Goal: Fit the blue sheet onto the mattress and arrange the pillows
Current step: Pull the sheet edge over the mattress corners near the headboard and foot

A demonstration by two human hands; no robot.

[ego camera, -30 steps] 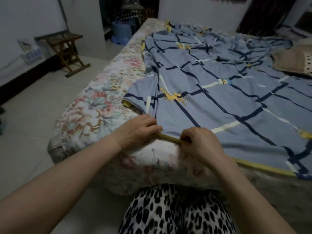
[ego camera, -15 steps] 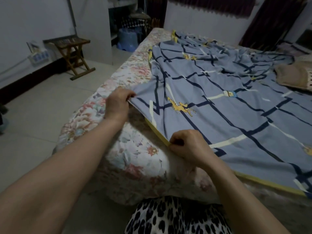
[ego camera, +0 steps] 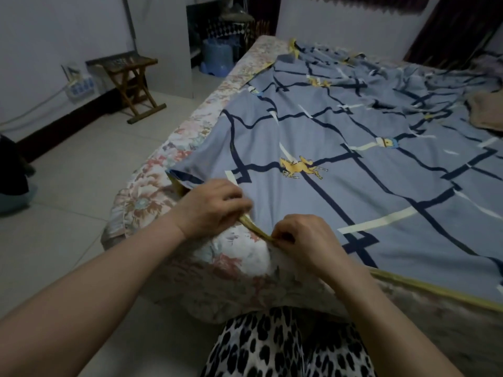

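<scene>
The blue sheet, crossed by dark lines and printed with yellow horses, lies spread over the floral mattress, rumpled toward the far end. Its yellow hem runs along the near edge. My left hand pinches that hem near the sheet's front left corner. My right hand pinches the same hem a short way to the right, so the hem is stretched between them. A tan pillow rests on the sheet at the far right, cut off by the frame edge.
The mattress's near left corner shows bare floral fabric. A wooden folding stool stands by the left wall beside a power strip. A blue bucket sits beyond the bed's far left corner. Pale tiled floor lies on the left.
My left hand has come back from the sheet's left side edge to the near hem, close to my right hand. The sheet's left edge now lies further out over the mattress.
</scene>
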